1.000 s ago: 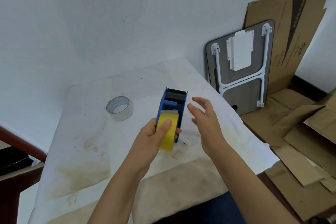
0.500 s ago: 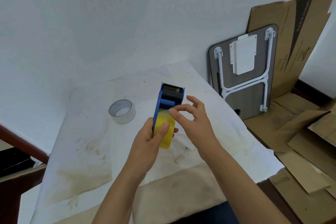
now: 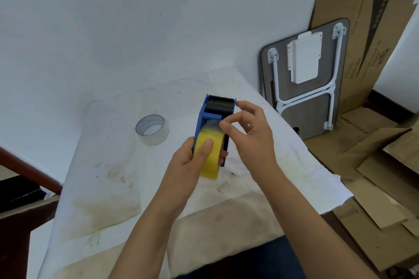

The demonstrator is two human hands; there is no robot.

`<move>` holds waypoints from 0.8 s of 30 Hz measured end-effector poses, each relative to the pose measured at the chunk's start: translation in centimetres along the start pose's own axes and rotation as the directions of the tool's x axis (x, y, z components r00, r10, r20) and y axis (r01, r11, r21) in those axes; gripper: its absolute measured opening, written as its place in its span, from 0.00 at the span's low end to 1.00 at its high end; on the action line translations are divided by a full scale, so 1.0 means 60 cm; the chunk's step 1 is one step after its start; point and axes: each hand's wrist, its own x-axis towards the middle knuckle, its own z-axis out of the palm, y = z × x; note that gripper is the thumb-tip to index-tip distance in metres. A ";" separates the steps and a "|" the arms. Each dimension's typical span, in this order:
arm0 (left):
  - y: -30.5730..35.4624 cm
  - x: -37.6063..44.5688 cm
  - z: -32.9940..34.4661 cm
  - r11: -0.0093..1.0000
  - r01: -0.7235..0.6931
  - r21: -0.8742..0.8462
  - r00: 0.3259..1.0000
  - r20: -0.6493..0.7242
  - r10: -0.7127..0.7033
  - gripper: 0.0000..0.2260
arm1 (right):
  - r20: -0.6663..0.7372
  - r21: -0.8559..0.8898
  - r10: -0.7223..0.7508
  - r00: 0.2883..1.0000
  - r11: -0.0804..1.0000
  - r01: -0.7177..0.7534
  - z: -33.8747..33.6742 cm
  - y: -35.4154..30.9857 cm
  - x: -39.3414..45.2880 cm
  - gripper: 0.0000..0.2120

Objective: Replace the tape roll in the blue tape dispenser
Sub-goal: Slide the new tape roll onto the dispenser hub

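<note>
The blue tape dispenser (image 3: 205,113) is held above the table, its serrated blade and black roller pointing away from me. A yellow tape roll (image 3: 209,165) sits in its rear cradle. My left hand (image 3: 190,163) grips the dispenser from the left, thumb pressed on the roll. My right hand (image 3: 247,136) pinches the clear loose tape end (image 3: 213,124) between thumb and forefinger, just behind the roller. A near-empty clear tape roll (image 3: 152,129) lies flat on the table to the left.
The white, stained table cover (image 3: 108,176) runs to an edge on the right. A folded lap table (image 3: 306,81) leans on the wall there, with cardboard sheets (image 3: 381,165) on the floor. A dark wooden rail (image 3: 29,172) is at the left.
My right hand came in from open beside the dispenser and closed its fingertips on the tape end. The dispenser rose a little and tilted forward in my left hand.
</note>
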 end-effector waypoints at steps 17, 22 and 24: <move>0.003 0.006 0.008 0.989 0.082 -0.124 0.996 -0.034 -0.087 0.18 | 0.120 -0.438 -0.356 0.927 0.819 0.371 -0.012 -0.004 0.014 0.04; 0.008 0.003 0.012 0.989 0.084 -0.119 0.996 -0.027 -0.088 0.18 | 0.090 -0.434 -0.297 0.950 0.847 0.306 -0.011 -0.006 0.020 0.05; 0.011 0.003 0.011 0.994 0.074 -0.079 0.997 -0.021 -0.076 0.19 | -0.020 -0.325 -0.231 0.973 0.921 0.212 -0.008 -0.007 0.019 0.04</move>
